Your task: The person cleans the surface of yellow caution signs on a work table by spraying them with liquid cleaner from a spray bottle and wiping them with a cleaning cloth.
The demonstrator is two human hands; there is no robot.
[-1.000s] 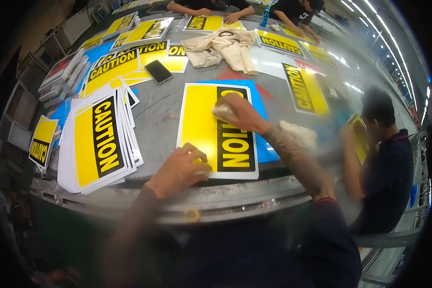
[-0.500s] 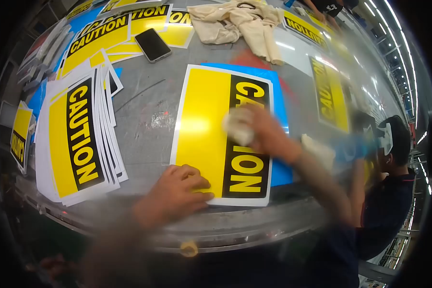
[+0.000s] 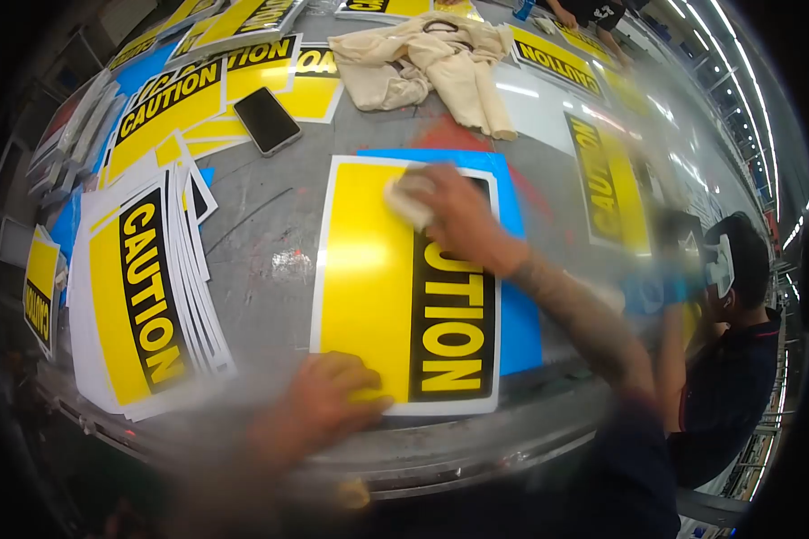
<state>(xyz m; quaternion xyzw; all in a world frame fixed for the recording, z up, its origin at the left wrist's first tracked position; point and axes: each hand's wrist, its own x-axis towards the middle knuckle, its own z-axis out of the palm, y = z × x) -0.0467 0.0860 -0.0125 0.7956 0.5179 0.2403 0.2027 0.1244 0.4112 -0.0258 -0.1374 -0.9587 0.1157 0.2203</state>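
Note:
A yellow and black CAUTION sign (image 3: 366,296) with a white border lies flat in front of me, on top of a blue sheet (image 3: 520,314). My right hand (image 3: 467,216) is closed round a wadded off-white cloth (image 3: 408,201) and presses it on the sign's upper part, covering the first letters. Near the sign's lower left corner rests my left hand (image 3: 337,400), fingers bent, somewhat apart and touching the surface, with nothing held in them.
To the left lies a stack of CAUTION signs (image 3: 117,305). Further back are a phone (image 3: 268,121), more signs (image 3: 180,103) and a crumpled beige cloth (image 3: 422,67). A co-worker (image 3: 728,377) stands close on the right, beside another sign (image 3: 607,180).
My right hand has moved the cloth up and left across the sign, from the middle letters to the upper part. My left hand stays near the lower corner. The view has tilted slightly.

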